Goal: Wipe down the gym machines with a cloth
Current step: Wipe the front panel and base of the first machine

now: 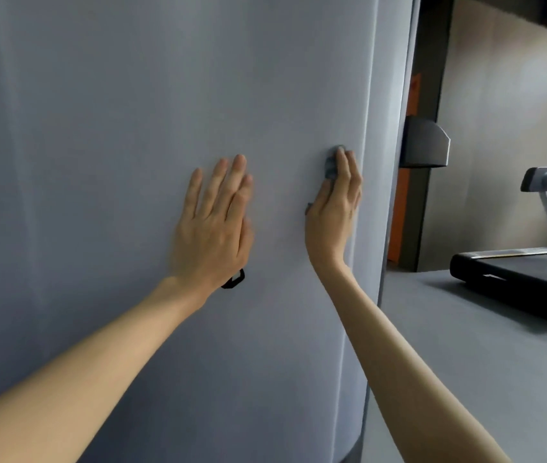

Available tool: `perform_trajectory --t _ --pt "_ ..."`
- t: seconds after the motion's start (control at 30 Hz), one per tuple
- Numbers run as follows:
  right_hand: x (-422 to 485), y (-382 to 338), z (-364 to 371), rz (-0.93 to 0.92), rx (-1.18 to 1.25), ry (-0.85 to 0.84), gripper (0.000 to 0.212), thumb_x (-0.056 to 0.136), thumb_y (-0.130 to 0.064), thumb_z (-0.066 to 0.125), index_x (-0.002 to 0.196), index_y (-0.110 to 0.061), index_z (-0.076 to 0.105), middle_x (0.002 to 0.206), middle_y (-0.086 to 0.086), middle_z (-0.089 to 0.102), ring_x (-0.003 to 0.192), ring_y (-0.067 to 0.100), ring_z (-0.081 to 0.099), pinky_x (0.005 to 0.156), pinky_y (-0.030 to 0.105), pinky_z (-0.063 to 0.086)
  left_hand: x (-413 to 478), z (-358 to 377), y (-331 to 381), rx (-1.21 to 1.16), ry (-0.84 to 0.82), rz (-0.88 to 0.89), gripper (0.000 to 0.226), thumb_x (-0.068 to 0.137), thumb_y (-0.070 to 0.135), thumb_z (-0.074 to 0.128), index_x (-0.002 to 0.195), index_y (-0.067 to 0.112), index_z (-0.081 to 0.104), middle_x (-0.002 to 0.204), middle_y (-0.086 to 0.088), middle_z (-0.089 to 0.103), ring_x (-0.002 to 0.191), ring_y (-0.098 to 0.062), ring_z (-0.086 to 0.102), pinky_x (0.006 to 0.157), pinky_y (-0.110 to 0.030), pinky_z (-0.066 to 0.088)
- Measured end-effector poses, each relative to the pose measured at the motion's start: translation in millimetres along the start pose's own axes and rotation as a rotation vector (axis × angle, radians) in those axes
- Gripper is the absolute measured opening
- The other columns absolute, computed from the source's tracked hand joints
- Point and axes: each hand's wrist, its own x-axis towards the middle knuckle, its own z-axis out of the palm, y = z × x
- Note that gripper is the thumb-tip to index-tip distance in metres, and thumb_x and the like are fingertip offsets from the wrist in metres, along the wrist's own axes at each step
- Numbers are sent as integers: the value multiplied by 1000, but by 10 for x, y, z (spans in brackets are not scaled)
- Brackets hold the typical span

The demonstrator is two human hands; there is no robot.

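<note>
Head view puts the small dark grey cloth (332, 165) under the fingers of the right hand (333, 212). That hand presses it flat against the big pale blue-grey padded panel (115, 128), close to the panel's right edge. The fingers lie straight over the cloth rather than curling round it. The left hand (215, 222) rests spread and empty on the same panel, just left of the right one.

I judge this to be mid-wipe on this machine's upright pad. The next stroke calls for steady pressure and a sweep along the edge, then across the unwiped middle.

Most of the cloth is covered, the right thumb is hidden, and a black loop (233, 280) by the left wrist is hard to identify. Far right, a black-decked treadmill (526, 282) on the grey floor (465, 345) is cut off.
</note>
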Motion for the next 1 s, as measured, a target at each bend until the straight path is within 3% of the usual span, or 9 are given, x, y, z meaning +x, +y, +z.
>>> perform_trajectory --t 0.07,0.13,0.27,0.4,0.47,0.6,0.67,0.83,1.0 --pt "173 175 -73 303 59 143 42 104 -16 32 146 -13 38 151 6 35 139 24 32 109 47 38 3 10 3 -10 -1 0 47 96 13 42 141 -1 44 156 -16 32 145 -32 28 120 -51 18" --pt "196 170 -66 345 35 155 43 104 -17 30 146 -12 38 152 6 33 138 26 32 108 50 37 6 19 -4 -13 0 -7 48 96 14 44 142 -1 42 157 -16 31 146 -32 27 121 -50 16" --pt "-268 -162 55 -108 5 -79 44 103 -4 38 147 -4 37 156 8 28 147 28 19 120 41 21 -22 12 -18 -40 3 -5 50 97 12 43 145 0 40 158 -15 30 146 -31 27 121 -51 16" --pt "-378 4 -98 -543 -111 -326 47 99 5 45 145 -2 40 154 11 32 147 28 22 119 44 24 -49 9 -31 -24 7 19 52 98 11 39 149 1 35 159 -14 28 147 -30 25 121 -51 17" --pt "-287 211 -156 -376 -121 -212 46 101 -1 42 146 -6 37 155 7 30 146 25 24 119 39 25 -47 19 -33 -10 8 24 53 97 12 40 149 1 35 159 -14 27 147 -31 25 120 -52 18" --pt "-91 359 -162 367 30 154 43 103 -14 30 146 -16 37 149 2 33 135 26 36 107 51 38 -61 40 -24 21 -1 19 55 98 16 40 150 -1 32 160 -16 24 148 -32 22 120 -53 16" --pt "-37 234 -121 386 -16 127 45 102 -5 30 147 -11 36 152 6 31 139 26 28 112 48 30 -63 47 -12 43 -17 27 55 99 17 37 151 -1 28 161 -17 21 149 -33 20 120 -54 15" --pt "-134 24 -28 -84 -88 -20 47 103 -5 36 150 -7 31 156 3 27 146 21 20 120 22 16 -81 55 -14 68 -34 36 56 102 19 34 152 -1 23 161 -17 17 149 -34 16 120 -55 15" --pt "-529 674 -374 654 -78 189 46 104 -7 30 149 -12 33 154 6 29 142 23 28 112 25 23 -111 65 9 40 -25 31 57 101 20 35 153 0 23 161 -16 18 149 -33 16 122 -52 10"
